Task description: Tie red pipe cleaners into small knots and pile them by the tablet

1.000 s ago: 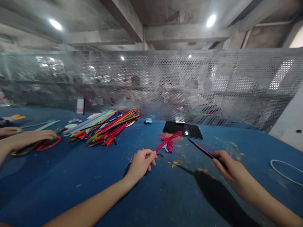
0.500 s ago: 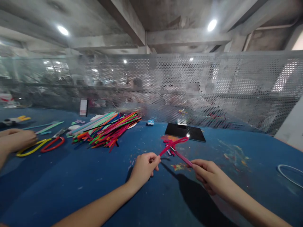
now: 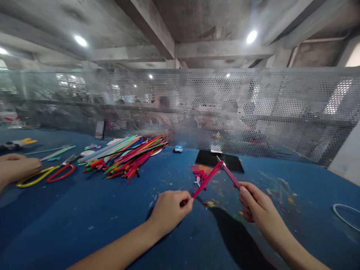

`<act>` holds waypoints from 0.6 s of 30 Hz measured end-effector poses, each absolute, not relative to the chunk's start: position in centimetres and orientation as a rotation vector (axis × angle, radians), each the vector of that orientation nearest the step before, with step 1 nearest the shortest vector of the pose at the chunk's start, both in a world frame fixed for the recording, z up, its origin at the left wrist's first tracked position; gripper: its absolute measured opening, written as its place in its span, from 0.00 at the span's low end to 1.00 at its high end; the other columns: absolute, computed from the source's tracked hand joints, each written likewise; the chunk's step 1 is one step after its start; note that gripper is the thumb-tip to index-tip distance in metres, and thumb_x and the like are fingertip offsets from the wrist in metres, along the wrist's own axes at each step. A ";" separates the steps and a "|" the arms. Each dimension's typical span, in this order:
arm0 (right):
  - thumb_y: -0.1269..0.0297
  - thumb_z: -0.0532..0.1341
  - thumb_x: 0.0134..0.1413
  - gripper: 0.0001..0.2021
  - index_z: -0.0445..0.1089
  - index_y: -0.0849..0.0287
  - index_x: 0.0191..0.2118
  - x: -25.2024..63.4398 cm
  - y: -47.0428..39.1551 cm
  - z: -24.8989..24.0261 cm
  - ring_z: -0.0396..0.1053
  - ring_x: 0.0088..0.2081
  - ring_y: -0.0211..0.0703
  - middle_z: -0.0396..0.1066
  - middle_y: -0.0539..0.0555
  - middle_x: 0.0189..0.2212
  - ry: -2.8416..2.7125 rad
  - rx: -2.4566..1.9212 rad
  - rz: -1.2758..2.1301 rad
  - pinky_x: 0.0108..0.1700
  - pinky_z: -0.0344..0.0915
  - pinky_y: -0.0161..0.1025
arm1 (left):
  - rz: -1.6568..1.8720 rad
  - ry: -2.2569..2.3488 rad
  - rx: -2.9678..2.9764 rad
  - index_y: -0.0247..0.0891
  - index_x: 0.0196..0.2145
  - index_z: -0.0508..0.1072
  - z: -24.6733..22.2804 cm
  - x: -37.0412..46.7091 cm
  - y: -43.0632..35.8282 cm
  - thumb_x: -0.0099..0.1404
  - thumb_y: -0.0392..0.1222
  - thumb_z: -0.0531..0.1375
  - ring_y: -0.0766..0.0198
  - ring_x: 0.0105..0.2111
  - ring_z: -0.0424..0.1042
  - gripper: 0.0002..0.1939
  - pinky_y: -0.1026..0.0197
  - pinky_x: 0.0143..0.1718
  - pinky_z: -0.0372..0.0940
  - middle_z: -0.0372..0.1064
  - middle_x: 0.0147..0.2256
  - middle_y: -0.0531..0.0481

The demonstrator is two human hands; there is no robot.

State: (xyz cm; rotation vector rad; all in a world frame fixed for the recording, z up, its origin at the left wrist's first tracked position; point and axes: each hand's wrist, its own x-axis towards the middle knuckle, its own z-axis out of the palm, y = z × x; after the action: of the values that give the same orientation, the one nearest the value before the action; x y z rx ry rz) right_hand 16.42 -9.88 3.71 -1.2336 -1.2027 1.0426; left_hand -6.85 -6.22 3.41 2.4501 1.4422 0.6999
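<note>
My left hand [image 3: 172, 210] is closed, its thumb and fingers pinching the lower end of a folded deep-pink pipe cleaner [image 3: 207, 181]. The strands slant up and to the right and meet in a bend at the top. Held in my right hand [image 3: 255, 202] is a slim pink craft knife [image 3: 231, 175] with a thin, pointed metal tip. That tip is at the pipe cleaner's bent end; whether they touch I cannot tell. Behind the strands, a small cluster of pink and lilac twisted pieces [image 3: 198, 176] lies on the blue table [image 3: 135, 232].
Left of centre is a heap of colourful pipe cleaners [image 3: 129, 155]. Scissors with yellow and red handles [image 3: 63, 173] lie beside another person's hand [image 3: 21, 167]. A black tablet [image 3: 232, 162] and a perforated metal screen [image 3: 185, 108] stand behind. A white ring [image 3: 344, 217] lies right.
The knife has drawn back right and its tip has gone from the middle of the pipe cleaner to its bent end. My left hand has shifted slightly down, still holding the strands.
</note>
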 end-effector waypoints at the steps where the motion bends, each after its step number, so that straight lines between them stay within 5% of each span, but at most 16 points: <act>1: 0.50 0.53 0.52 0.18 0.60 0.58 0.42 16.3 -10.3 4.0 0.46 0.15 0.31 0.46 0.41 0.16 -1.269 -1.258 0.981 0.17 0.46 0.30 | 0.651 1.436 2.485 0.39 0.25 0.71 3.5 -6.9 -6.3 0.61 0.43 0.49 0.65 0.25 0.67 0.14 0.65 0.28 0.56 0.69 0.23 0.54; 4: 0.53 0.51 0.55 0.16 0.62 0.58 0.43 16.2 -11.5 4.9 0.53 0.19 0.34 0.53 0.44 0.18 -1.453 -1.347 0.793 0.22 0.53 0.32 | 0.602 1.373 2.485 0.42 0.39 0.70 3.6 -7.4 -6.1 0.59 0.48 0.53 0.59 0.37 0.68 0.13 0.60 0.39 0.59 0.70 0.35 0.50; 7: 0.54 0.51 0.56 0.13 0.64 0.56 0.40 16.1 -12.2 5.5 0.60 0.26 0.39 0.62 0.48 0.23 -1.664 -1.355 0.655 0.27 0.57 0.34 | 0.739 1.225 2.382 0.42 0.55 0.55 4.5 -7.8 -5.6 0.55 0.53 0.57 0.54 0.54 0.54 0.32 0.51 0.53 0.50 0.54 0.55 0.44; 10: 0.55 0.52 0.55 0.11 0.64 0.55 0.39 15.8 -12.5 6.1 0.63 0.30 0.41 0.67 0.50 0.28 -1.818 -1.316 0.638 0.31 0.58 0.35 | 0.856 0.955 2.202 0.42 0.58 0.50 6.2 -7.4 -5.4 0.57 0.55 0.55 0.55 0.58 0.45 0.34 0.48 0.57 0.41 0.45 0.60 0.43; 13: 0.57 0.50 0.57 0.10 0.63 0.54 0.38 15.3 -12.4 6.8 0.63 0.31 0.41 0.67 0.50 0.30 -1.892 -1.265 0.683 0.32 0.58 0.35 | 0.864 0.593 1.821 0.41 0.55 0.54 7.5 -5.8 -5.6 0.61 0.54 0.52 0.58 0.54 0.56 0.28 0.52 0.54 0.49 0.57 0.54 0.43; 15: 0.58 0.49 0.58 0.09 0.62 0.55 0.38 15.0 -11.9 7.1 0.62 0.29 0.39 0.66 0.49 0.28 -1.902 -1.248 0.703 0.31 0.57 0.34 | 0.858 0.537 1.587 0.38 0.47 0.63 7.6 -4.5 -5.8 0.61 0.52 0.53 0.62 0.42 0.67 0.20 0.56 0.47 0.58 0.68 0.39 0.45; 18: 0.60 0.48 0.58 0.07 0.59 0.56 0.34 14.8 -10.8 6.8 0.57 0.23 0.36 0.60 0.46 0.21 -1.845 -1.266 0.837 0.25 0.54 0.32 | 0.858 0.641 1.335 0.36 0.32 0.65 6.7 -3.3 -5.9 0.60 0.53 0.54 0.73 0.16 0.58 0.16 0.66 0.24 0.61 0.57 0.17 0.59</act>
State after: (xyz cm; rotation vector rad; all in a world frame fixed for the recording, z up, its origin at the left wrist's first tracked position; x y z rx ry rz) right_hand 14.76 -10.75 6.85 -1.2664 -1.8451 0.8373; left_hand -3.33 -5.86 6.72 1.3352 0.6410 0.8581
